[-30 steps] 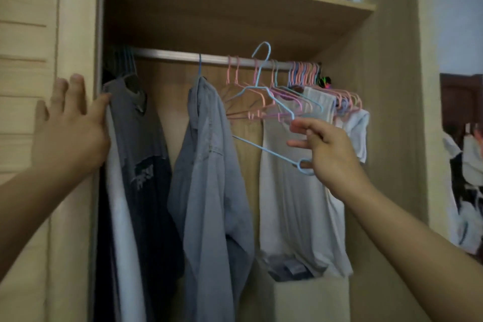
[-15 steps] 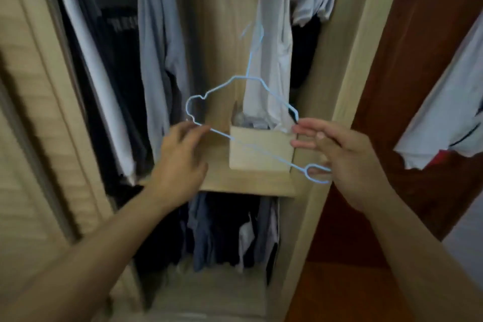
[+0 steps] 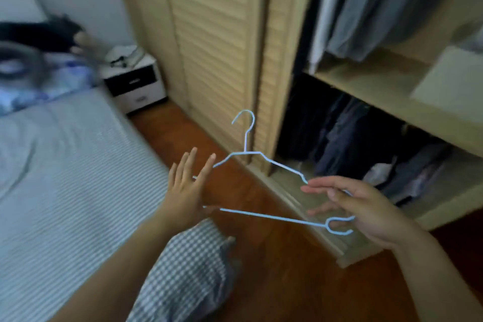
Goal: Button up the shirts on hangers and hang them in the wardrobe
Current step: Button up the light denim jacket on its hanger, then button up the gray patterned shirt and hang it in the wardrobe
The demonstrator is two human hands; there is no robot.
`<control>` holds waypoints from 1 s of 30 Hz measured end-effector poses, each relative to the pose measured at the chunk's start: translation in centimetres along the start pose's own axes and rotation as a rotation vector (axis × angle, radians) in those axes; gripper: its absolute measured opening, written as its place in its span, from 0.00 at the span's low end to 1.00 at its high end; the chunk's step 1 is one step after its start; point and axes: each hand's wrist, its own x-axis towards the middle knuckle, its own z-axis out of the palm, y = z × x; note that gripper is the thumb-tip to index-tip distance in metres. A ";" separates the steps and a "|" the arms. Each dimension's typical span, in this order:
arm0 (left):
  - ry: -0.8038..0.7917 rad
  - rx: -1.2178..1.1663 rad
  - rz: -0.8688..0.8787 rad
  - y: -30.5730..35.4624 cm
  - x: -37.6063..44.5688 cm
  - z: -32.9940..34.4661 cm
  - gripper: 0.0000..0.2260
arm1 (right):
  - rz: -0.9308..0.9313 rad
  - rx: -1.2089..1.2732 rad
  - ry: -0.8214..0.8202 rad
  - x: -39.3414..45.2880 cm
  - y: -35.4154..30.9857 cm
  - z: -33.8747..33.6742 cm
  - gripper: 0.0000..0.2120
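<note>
Hanger held out before the open wardrobe (image 3: 371, 81).
The right hand (image 3: 366, 212) pinched the blue hanger (image 3: 264, 214) at its 3 o'clock end; the left hand (image 3: 187, 191), fingers straight, grip open, touched its 9 o'clock end. The bed (image 3: 65, 165) lay at 9 o'clock.

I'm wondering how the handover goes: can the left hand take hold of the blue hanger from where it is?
Probably yes. The left hand is open, fingers straight, right at the hanger's free end, with nothing between them. The right hand pinches the other end, holding it level above the floor.
</note>
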 end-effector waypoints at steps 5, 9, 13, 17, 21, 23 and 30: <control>-0.244 -0.106 -0.352 -13.3 -18.9 -0.3 0.59 | 0.163 0.011 -0.375 6.6 1.2 13.2 0.20; -0.294 -0.107 -0.700 -20.9 -34.3 0.0 0.53 | 0.329 -0.140 -0.507 11.1 6.0 30.1 0.13; -0.352 -0.038 -0.939 -27.0 -44.3 0.7 0.54 | 0.425 -0.312 -0.606 11.9 11.6 44.6 0.12; -0.281 -0.012 -1.193 -32.2 -48.5 -0.7 0.52 | 0.492 -0.187 -0.487 11.8 12.6 53.4 0.12; -0.289 -0.129 -1.303 -34.8 -50.3 -1.2 0.43 | 0.446 -0.138 -0.286 16.3 12.9 56.0 0.13; -0.304 -0.183 -1.337 -35.7 -50.5 -1.3 0.40 | 0.435 -0.048 -0.173 19.4 13.0 56.0 0.14; -0.309 -0.303 -1.484 -35.5 -47.6 -1.0 0.36 | 0.565 0.268 0.086 29.2 16.9 55.9 0.14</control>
